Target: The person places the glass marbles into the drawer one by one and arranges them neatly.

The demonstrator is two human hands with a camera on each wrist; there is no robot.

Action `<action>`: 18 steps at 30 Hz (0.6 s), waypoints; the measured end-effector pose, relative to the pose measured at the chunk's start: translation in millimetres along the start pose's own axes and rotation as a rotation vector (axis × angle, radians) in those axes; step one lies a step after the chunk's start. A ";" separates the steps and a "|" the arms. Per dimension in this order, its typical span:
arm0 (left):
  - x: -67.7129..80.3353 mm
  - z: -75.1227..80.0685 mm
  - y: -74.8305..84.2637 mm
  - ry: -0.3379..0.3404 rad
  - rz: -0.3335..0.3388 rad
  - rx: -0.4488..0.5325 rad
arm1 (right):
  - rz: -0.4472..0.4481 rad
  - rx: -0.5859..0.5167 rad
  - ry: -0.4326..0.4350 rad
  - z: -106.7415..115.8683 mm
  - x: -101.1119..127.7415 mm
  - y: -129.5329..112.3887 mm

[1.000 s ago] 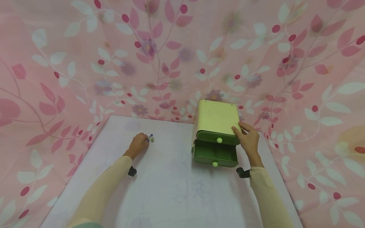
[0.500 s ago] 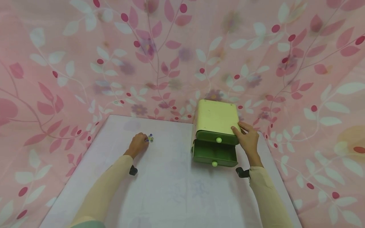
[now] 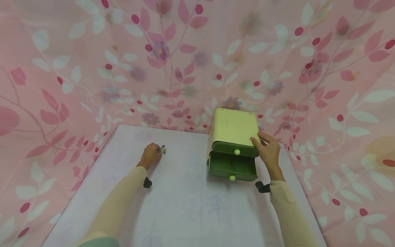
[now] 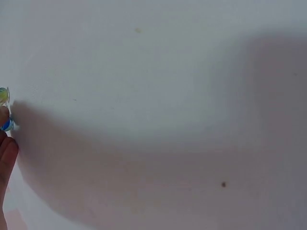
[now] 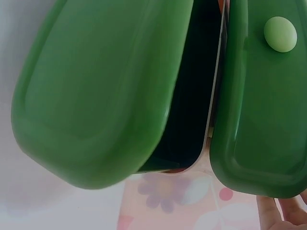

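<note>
At the table's left side, my left hand has its fingers bent down at a small cluster of glass marbles. In the left wrist view the fingertips pinch a blue marble, with a yellow-green marble just beyond. A pale yellow-green mini drawer cabinet stands at the right. Its upper green drawer is in; the lower drawer is pulled out, its visible interior bare. My right hand grips the cabinet's front right corner, thumb on top and fingers along the side.
Both things stand on a white-covered table. A pink floral cloth rises behind and along both sides of it. The pulled-out drawer juts toward the table's front, with a round knob on its face.
My left wrist and forearm have shifted slightly right, while the fingers stay at the marbles. The right hand, cabinet and drawers look unchanged.
</note>
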State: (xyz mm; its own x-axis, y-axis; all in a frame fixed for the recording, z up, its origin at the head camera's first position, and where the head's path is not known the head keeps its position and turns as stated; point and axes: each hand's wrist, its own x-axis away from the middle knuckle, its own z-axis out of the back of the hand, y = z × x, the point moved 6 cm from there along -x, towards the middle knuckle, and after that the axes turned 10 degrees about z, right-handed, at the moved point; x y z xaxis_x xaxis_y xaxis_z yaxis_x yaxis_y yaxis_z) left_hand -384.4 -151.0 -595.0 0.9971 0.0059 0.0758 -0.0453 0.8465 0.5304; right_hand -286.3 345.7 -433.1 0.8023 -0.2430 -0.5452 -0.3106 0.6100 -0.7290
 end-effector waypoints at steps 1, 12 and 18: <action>0.0 0.3 0.2 0.006 -0.001 0.000 | 0.000 -0.006 0.001 0.0 0.1 0.2; -0.2 -1.5 -3.0 0.013 0.006 0.001 | 0.004 -0.012 -0.004 1.2 0.4 -2.0; 0.9 -1.1 -3.4 0.014 0.005 0.008 | 0.005 -0.009 0.000 0.7 0.5 -0.3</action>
State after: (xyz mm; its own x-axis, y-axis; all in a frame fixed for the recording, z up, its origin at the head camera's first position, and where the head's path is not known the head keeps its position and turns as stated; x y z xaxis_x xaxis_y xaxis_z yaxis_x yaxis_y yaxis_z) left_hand -383.3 -153.3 -597.7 0.9976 0.0177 0.0669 -0.0509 0.8421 0.5369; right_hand -285.5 345.9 -432.9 0.8006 -0.2402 -0.5489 -0.3192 0.6043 -0.7300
